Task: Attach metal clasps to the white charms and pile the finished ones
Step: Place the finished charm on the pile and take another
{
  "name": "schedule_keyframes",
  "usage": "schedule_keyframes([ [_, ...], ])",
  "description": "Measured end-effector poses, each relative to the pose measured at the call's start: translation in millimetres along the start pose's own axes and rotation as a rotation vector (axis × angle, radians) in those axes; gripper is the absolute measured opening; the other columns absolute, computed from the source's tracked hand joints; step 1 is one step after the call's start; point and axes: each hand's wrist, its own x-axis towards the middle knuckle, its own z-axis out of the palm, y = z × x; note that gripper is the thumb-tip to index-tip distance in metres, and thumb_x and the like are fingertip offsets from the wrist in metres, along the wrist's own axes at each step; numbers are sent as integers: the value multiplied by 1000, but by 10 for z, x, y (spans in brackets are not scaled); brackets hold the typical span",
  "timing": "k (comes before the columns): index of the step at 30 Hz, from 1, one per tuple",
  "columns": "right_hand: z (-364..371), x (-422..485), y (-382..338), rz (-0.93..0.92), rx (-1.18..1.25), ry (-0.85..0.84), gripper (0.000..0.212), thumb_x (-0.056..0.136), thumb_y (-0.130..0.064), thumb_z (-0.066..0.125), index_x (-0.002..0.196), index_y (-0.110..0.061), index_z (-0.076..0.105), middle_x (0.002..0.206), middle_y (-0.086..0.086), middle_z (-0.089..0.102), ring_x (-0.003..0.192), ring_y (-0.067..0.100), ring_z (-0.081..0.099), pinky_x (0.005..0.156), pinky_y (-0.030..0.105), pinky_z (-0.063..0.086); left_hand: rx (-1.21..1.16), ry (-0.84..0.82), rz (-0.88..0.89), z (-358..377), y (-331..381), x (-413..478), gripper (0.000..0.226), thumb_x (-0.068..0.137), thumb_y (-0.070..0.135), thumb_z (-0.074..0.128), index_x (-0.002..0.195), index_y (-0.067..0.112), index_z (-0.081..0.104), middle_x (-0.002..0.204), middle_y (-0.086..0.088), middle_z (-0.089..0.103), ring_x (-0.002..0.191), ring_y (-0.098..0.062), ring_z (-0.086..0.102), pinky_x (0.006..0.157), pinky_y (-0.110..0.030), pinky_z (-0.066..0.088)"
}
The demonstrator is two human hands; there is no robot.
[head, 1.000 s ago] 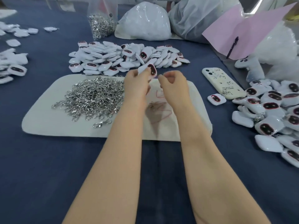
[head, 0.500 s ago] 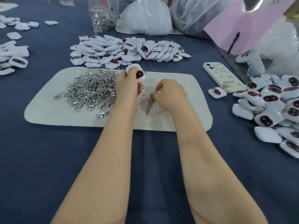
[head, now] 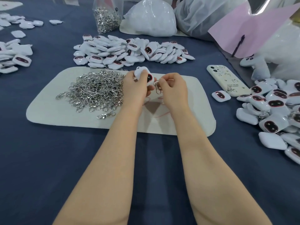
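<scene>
Fingers [head: 141,77] of your left hand [head: 135,90] clamp the white charm [head: 150,78] above the mat [head: 65,117], right hand [head: 174,89] pinching the clasp [head: 157,89] beside it; both seem light and slippery, so grip the charm's edges.

One white mat [head: 65,114] bears one heap of metal clasps [head: 97,88], too many to count, plus one loose clasp [head: 106,115] below it. Two hands: the left hand [head: 136,90] grips one white charm [head: 146,75], and the right hand [head: 175,88] pinches one held clasp [head: 157,88]. There are three uncountable charm piles: the upper-middle pile [head: 129,52], the left pile [head: 14,57] and the right pile [head: 276,111]. One phone [head: 227,82], one lone charm [head: 220,95], one bag of clasps [head: 107,18], one pink sheet [head: 251,30], one pen [head: 237,45].
</scene>
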Motion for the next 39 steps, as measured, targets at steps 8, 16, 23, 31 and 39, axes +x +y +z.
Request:
schedule_keyframes([
  [8,17,47,24,-5,107,60,17,93,-5,46,90,-21,50,79,-3,62,71,6,60,70,21,46,14,7,112,7,-25,-14,42,97,14,40,135,30,39,85,3,60,48,-5,64,47,-20,50],
  [16,93,-15,20,-254,-207,74,22,91,-1,44,109,-9,55,97,-3,60,89,11,55,80,25,44,577,-49,376,38,-60,-41,20,93,14,48,101,16,66,106,-8,54,84,-16,54,74,-17,37],
  [23,85,-21,-10,-295,-232,103,19,92,-3,46,107,-8,57,93,-5,57,91,16,58,82,30,47,663,-29,399,14,-77,-6,11,90,19,60,95,14,67,96,-4,52,82,-14,46,63,-13,27],
  [31,82,-27,-14,-305,-275,62,20,92,-1,45,107,-8,57,98,1,63,93,18,58,83,30,46,650,3,416,15,-79,-19,8,88,19,60,95,17,64,100,-7,59,86,-15,49,64,-19,28],
  [39,74,3,10,-171,-149,50,18,91,-8,53,108,-10,60,97,-6,60,87,6,55,77,10,41,545,17,396,20,-63,-16,8,89,14,59,82,17,63,75,9,59,66,-6,52,58,-8,35],
])
